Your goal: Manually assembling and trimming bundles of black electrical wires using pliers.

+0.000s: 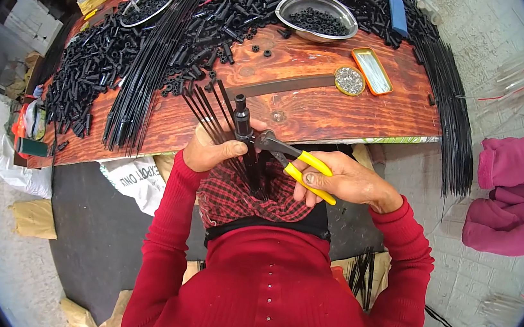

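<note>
The desk [319,112] was before you. On its left part lay many connectors [83,88], and a bundle of rods [140,88] among them. At the far side stood a bowl [315,36] with small parts [320,21] in it. To the right of it, nearer to you, a tin [349,94] lay just beside a tray [382,93]. A bar [293,87] was to the left of the tin. A second rod bundle [452,108] hung over the right edge. Pliers [314,163] were in your right hand [351,177], other rods [210,110] in your left hand [215,152].
</note>
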`<state>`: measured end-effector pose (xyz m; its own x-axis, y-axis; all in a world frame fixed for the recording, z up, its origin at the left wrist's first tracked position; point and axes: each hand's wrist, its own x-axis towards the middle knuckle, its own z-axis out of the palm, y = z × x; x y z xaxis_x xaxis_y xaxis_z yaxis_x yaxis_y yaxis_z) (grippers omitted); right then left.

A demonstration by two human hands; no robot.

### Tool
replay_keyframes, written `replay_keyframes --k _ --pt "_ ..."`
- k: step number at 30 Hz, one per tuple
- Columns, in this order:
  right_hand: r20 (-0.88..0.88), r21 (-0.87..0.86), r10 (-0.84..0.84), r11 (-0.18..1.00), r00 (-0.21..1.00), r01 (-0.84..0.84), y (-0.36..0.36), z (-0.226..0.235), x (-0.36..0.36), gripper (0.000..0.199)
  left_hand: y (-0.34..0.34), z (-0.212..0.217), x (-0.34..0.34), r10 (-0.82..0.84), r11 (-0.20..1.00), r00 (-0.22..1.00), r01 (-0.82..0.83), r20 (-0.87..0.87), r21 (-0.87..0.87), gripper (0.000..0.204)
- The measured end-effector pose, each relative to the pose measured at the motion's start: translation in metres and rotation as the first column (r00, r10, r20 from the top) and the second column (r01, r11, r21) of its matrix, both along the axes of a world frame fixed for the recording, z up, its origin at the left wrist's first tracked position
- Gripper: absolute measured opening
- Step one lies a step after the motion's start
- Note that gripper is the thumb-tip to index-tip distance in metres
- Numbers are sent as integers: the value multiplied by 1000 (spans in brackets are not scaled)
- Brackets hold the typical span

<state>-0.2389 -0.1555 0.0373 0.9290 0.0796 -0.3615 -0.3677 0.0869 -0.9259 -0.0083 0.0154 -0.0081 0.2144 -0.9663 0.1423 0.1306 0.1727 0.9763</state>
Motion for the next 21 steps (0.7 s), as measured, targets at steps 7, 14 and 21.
replay_keyframes --k 7,14,21 --pt "0 39 -32 999 999 32 -2 -1 4 34 -3 2 -3 15 998 1000 -14 -7 58 55" --pt "-70 -64 28 997 997 -32 -8 14 6 27 -1 6 -3 3 999 997 -6 73 45 36" --pt "-110 -128 42 990 993 -56 -10 33 8 27 -6 8 -7 48 999 994 -50 96 15 42"
